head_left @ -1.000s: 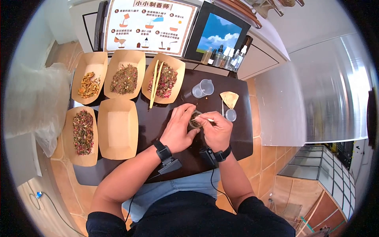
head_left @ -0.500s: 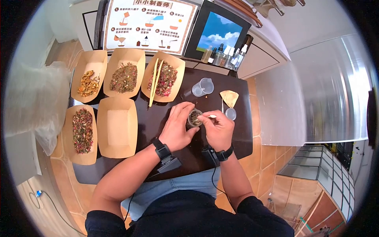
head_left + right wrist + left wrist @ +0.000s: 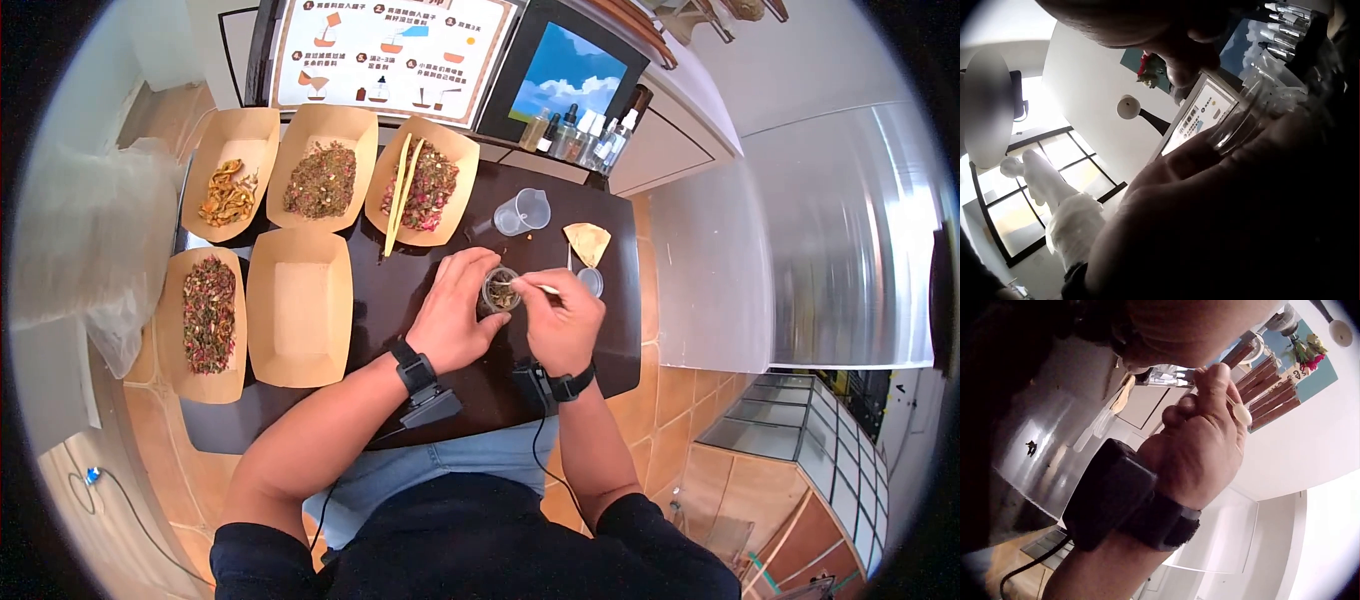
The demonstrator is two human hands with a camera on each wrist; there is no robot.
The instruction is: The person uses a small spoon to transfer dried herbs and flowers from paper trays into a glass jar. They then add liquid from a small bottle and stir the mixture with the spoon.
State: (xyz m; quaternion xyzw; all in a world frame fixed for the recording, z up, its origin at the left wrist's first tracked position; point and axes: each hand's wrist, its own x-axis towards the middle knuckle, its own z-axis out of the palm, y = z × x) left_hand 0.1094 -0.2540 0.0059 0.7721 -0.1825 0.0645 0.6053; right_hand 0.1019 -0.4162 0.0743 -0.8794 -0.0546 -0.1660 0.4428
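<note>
My left hand (image 3: pixel 455 315) curls round a small clear jar (image 3: pixel 498 274) on the dark table, thumb at its near side. Brown dried plant bits (image 3: pixel 500 296) lie inside the jar. Over the rim, my right hand (image 3: pixel 562 318) pinches a thin stick with a pale oval, spoon-like end (image 3: pixel 1242 414); that end points up and away from the jar, while the other reaches in among the bits. In the right wrist view the jar's clear rim (image 3: pixel 1235 131) shows above the dim left fingers.
Paper trays (image 3: pixel 300 370) stand at the left, several holding dried petals and herbs; yellow tweezers (image 3: pixel 400 195) cross one. Beyond the jar is a clear measuring cup (image 3: pixel 522 212). A folded tan filter paper (image 3: pixel 587 243) and a small round lid (image 3: pixel 590 282) lie right. Small bottles (image 3: pixel 580 135) line the back.
My right hand has shifted slightly right with the stick, showing more of the jar's inside. The left hand stays round the jar. The head view has tilted a little.
</note>
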